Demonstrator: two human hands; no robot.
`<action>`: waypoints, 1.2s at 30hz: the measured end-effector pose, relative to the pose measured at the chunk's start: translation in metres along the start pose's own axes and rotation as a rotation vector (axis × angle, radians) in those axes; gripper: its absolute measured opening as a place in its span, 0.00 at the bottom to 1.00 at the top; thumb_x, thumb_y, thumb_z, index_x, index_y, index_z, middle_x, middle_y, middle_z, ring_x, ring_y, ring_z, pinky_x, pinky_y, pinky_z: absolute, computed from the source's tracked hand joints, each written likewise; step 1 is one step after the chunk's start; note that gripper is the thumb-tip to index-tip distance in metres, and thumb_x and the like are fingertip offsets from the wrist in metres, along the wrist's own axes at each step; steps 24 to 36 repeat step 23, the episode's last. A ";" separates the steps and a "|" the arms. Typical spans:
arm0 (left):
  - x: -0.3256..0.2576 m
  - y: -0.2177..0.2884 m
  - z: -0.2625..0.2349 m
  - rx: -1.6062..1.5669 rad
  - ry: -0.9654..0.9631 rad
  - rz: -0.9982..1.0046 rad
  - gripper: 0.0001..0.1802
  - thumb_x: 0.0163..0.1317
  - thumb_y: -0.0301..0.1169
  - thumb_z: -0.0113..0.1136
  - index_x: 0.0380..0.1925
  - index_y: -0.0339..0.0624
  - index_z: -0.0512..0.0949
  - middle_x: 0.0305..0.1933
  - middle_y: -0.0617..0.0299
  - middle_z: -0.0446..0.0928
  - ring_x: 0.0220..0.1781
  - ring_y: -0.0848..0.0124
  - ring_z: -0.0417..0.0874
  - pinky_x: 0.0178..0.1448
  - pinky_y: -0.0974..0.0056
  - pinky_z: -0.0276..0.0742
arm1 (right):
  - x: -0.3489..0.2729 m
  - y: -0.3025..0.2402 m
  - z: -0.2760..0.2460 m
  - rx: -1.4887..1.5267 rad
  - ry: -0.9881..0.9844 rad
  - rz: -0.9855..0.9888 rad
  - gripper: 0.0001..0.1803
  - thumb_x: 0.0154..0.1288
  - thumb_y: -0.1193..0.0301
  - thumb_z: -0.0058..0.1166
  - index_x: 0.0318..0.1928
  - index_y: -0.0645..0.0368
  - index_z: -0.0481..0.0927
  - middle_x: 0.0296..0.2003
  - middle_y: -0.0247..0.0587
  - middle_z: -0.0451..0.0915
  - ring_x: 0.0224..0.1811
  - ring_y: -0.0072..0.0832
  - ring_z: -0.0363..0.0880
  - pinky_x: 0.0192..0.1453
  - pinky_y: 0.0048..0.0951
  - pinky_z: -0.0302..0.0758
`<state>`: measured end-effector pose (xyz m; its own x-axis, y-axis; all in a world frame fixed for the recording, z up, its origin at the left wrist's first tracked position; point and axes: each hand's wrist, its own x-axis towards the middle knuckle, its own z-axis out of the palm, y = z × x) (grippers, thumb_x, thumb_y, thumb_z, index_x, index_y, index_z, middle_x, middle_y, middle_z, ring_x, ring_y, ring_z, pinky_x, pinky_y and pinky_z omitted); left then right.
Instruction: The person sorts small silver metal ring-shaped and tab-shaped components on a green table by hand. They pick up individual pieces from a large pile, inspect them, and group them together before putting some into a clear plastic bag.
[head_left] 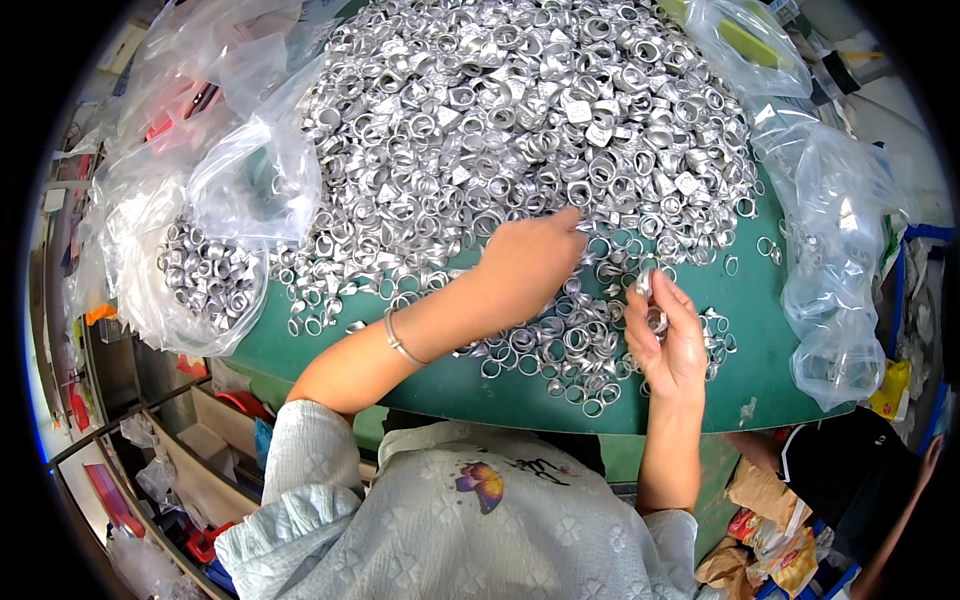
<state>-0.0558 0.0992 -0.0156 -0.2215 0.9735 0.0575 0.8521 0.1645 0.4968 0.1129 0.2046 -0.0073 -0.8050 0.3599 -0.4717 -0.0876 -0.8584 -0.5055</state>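
Observation:
A large heap of silver-coloured metal rings [520, 110] spreads over the green table [440, 395]. My left hand [530, 262] reaches across to the heap's near edge. Its fingers are curled and point down toward the rings, and whatever they pinch is hidden. To the right of it, my right hand [668, 335] is raised, palm partly turned up. Silver rings [656, 319] rest in its curled fingers, with one near the thumb and fingertips. Between my hands and the table's near edge lies a smaller pile of rings [572, 350].
A clear plastic bag [140, 300] at the left holds more rings. Another clear bag [835, 260] lies along the table's right side. Open drawers [205, 450] stand at the lower left. A person in black [850, 480] is at the lower right.

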 end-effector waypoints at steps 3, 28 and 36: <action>-0.010 0.001 -0.014 -0.476 0.078 -0.115 0.05 0.54 0.26 0.59 0.30 0.39 0.77 0.29 0.63 0.73 0.25 0.70 0.75 0.30 0.64 0.70 | -0.013 0.006 0.003 0.273 0.017 0.142 0.13 0.70 0.65 0.41 0.32 0.61 0.71 0.21 0.38 0.70 0.10 0.18 0.58 0.11 0.16 0.53; -0.069 0.057 -0.021 -1.490 -0.046 -0.401 0.07 0.58 0.26 0.59 0.36 0.36 0.78 0.29 0.71 0.74 0.22 0.88 0.62 0.23 0.80 0.54 | -0.049 0.032 0.014 0.187 -0.132 0.159 0.15 0.71 0.64 0.38 0.40 0.65 0.72 0.23 0.40 0.73 0.10 0.18 0.59 0.13 0.17 0.55; -0.069 0.057 -0.021 -1.490 -0.046 -0.401 0.07 0.58 0.26 0.59 0.36 0.36 0.78 0.29 0.71 0.74 0.22 0.88 0.62 0.23 0.80 0.54 | -0.049 0.032 0.014 0.187 -0.132 0.159 0.15 0.71 0.64 0.38 0.40 0.65 0.72 0.23 0.40 0.73 0.10 0.18 0.59 0.13 0.17 0.55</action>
